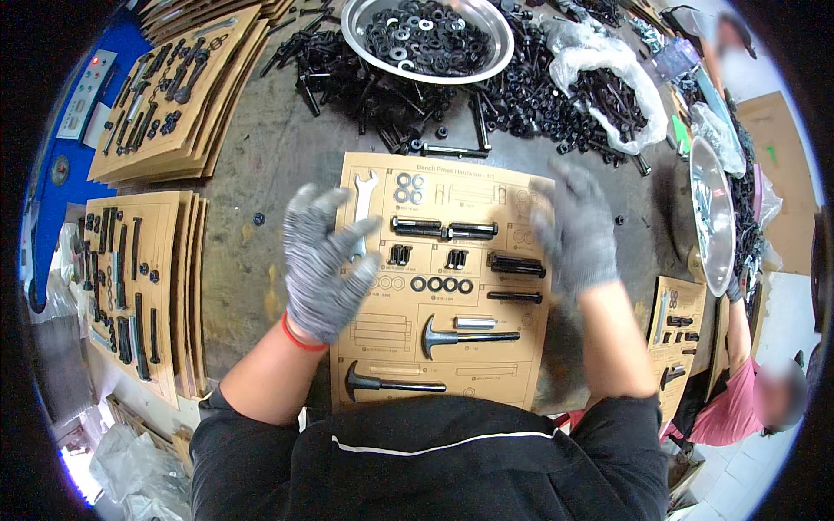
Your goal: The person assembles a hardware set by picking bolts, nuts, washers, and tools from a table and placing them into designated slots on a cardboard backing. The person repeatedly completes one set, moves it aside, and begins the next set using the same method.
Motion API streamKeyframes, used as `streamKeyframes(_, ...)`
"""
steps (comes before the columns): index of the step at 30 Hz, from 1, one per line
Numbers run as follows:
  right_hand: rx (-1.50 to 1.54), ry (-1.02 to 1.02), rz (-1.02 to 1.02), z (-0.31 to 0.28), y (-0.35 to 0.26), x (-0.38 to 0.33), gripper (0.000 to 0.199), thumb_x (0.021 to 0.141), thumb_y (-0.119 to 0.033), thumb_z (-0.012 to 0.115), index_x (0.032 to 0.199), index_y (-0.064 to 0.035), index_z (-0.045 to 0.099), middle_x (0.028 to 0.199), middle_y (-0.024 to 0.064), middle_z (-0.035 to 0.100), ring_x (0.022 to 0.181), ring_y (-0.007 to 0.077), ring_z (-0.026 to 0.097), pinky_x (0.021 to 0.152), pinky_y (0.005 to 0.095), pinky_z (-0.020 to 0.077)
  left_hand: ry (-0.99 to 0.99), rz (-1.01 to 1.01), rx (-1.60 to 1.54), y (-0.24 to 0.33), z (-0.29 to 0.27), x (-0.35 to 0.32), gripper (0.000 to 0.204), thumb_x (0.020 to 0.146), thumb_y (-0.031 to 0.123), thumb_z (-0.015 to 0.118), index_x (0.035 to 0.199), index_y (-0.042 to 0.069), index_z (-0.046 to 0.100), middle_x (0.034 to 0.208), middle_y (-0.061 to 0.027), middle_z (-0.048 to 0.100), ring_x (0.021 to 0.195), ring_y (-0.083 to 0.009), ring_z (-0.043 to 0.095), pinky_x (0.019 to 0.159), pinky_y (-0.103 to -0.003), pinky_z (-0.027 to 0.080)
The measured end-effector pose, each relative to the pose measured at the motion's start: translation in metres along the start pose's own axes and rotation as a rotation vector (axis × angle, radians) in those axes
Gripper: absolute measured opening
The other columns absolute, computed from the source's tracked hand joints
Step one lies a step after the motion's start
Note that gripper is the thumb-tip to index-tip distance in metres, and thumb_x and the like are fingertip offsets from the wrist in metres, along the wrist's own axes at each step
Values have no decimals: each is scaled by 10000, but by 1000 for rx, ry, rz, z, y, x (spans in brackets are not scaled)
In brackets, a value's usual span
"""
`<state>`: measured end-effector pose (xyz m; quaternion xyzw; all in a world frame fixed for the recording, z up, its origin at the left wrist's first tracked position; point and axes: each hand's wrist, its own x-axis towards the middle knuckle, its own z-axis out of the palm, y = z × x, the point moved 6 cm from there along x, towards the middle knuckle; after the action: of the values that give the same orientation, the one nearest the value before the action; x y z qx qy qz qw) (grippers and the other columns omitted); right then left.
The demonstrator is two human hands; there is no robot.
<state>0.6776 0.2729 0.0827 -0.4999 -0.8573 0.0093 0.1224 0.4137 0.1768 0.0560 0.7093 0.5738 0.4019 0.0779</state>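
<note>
My left hand (323, 265), in a grey glove, hovers over the left edge of a brown cardboard sheet (521, 382), fingers spread and holding nothing. Beneath its fingers lies a silver open-end wrench (365, 193). My right hand (580, 234), also gloved, is at the sheet's right edge with fingers apart, the tips slightly blurred. On the sheet are silver-blue washers (409, 187), long black bolts (445, 228), short black bolts (400, 255), black washers (441, 285), a bundle of black bolts (517, 264), a silver tube (476, 323) and two black T-shaped pins (469, 337).
A metal bowl (347, 43) of washers stands among heaped black bolts (347, 95) at the back. Beside it is a plastic bag (647, 87) of bolts. Stacked filled cards (187, 148) lie left. At the right are another bowl (725, 252) and a person in a pink shirt (730, 399).
</note>
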Motion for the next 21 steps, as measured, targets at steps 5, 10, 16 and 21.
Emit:
streamKeyframes(5, 74, -78, 274, 17, 81, 123, 340, 828, -287, 617, 1105, -91, 633, 1152, 152, 607, 1050, 319, 580, 926, 396, 451, 129, -170, -72, -40, 6, 12, 265, 773, 190, 638, 985, 35, 669, 1157, -149, 530, 1207, -342, 375, 1046, -453, 259)
streamKeyframes(10, -161, -415, 317, 63, 57, 184, 446, 796, -399, 651, 1127, -101, 624, 1107, 159, 626, 1032, 317, 593, 898, 401, 470, 119, -210, -63, -45, 12, 10, 271, 759, 176, 638, 1005, 64, 661, 1124, -142, 537, 1175, -350, 397, 1031, -458, 280)
streamKeyframes(16, -222, -221, 500, 53, 79, 173, 398, 857, -415, 535, 1096, -115, 640, 1084, 177, 625, 1019, 354, 588, 897, 426, 459, 98, -160, -12, -49, 14, 9, 281, 760, 197, 646, 1006, 61, 659, 1114, -144, 545, 1167, -334, 409, 1038, -441, 270)
streamKeyframes(21, 179, 149, 544, 2, 83, 87, 314, 829, -319, 624, 986, -50, 658, 939, 175, 656, 854, 325, 629, 782, 384, 476, 108, -144, -32, -50, 13, 8, 272, 767, 185, 645, 1011, 65, 654, 1084, -138, 559, 1139, -314, 437, 1064, -437, 244)
